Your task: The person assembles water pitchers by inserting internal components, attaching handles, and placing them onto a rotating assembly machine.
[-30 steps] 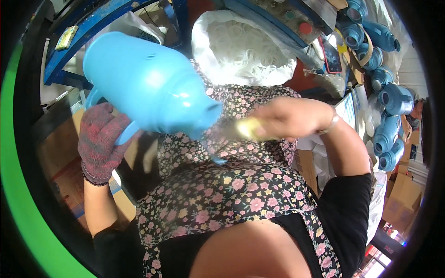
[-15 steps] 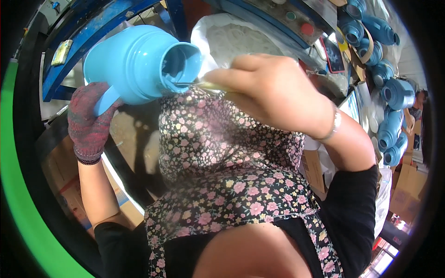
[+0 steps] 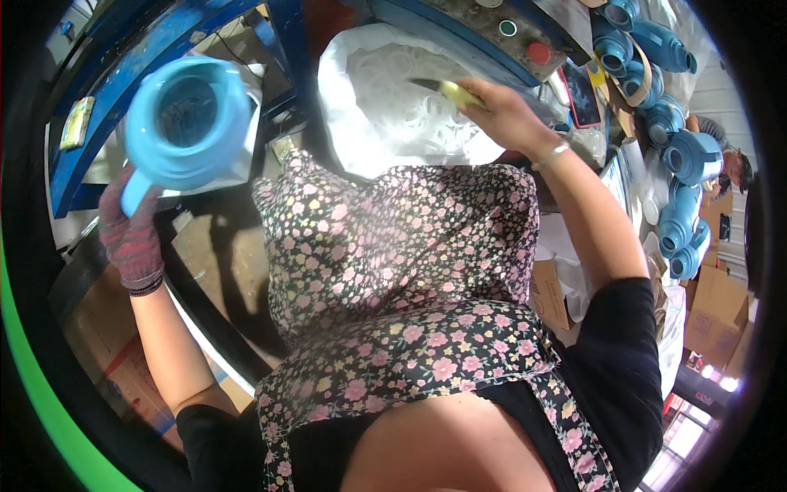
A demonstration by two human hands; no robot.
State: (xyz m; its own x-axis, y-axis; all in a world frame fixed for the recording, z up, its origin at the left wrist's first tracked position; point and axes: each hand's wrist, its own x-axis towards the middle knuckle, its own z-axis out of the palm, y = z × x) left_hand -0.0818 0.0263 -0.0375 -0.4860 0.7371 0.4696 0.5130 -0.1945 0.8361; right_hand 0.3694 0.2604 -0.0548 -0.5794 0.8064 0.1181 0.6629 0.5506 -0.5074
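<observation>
My left hand (image 3: 131, 238), in a dark red and grey knitted glove, grips a light blue plastic jug (image 3: 147, 107) by its handle. The jug is tilted so that its round open mouth faces me. My bare right hand (image 3: 508, 119) is closed on a small knife (image 3: 461, 93) with a yellow-green handle. Its short dark blade points left, over an open white sack (image 3: 334, 90). Translucent ring-shaped pieces (image 3: 402, 107) fill the sack. The hand and knife are apart from the jug.
A blue metal frame (image 3: 205, 25) stands at the far left, with a small packet (image 3: 77, 123) on it. Beyond the sack, a panel carries a red button (image 3: 539, 54) and a green button (image 3: 508, 29). Several blue jugs (image 3: 693, 157) lie at the right, near another person (image 3: 721, 160).
My right hand has drawn the knife away from the jug's rim, far and rightward over the sack. The jug has moved left and turned its mouth more toward me.
</observation>
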